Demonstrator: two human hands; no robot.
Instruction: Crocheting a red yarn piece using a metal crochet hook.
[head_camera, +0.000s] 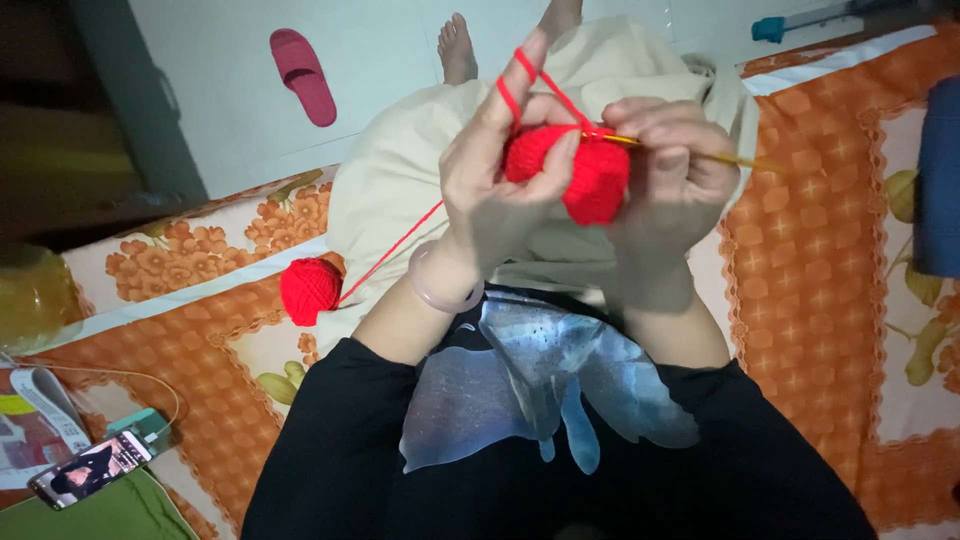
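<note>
Both hands on the red crochet piece

Left hand (495, 190) pinches the red crochet piece (580, 170), yarn strand (510, 95) looped over its raised finger. Right hand (675, 175) is closed around a yellow hook (700, 152). The yarn ball (310, 290) rests on the bed (830, 250), at its near edge

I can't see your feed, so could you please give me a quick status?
Left hand grips red crochet piece, yarn over finger. Right hand holds hook. Yarn ball beside.

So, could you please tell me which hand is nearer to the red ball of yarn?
Left. The left hand is up and right of the yarn ball; the right hand is farther right.
</note>
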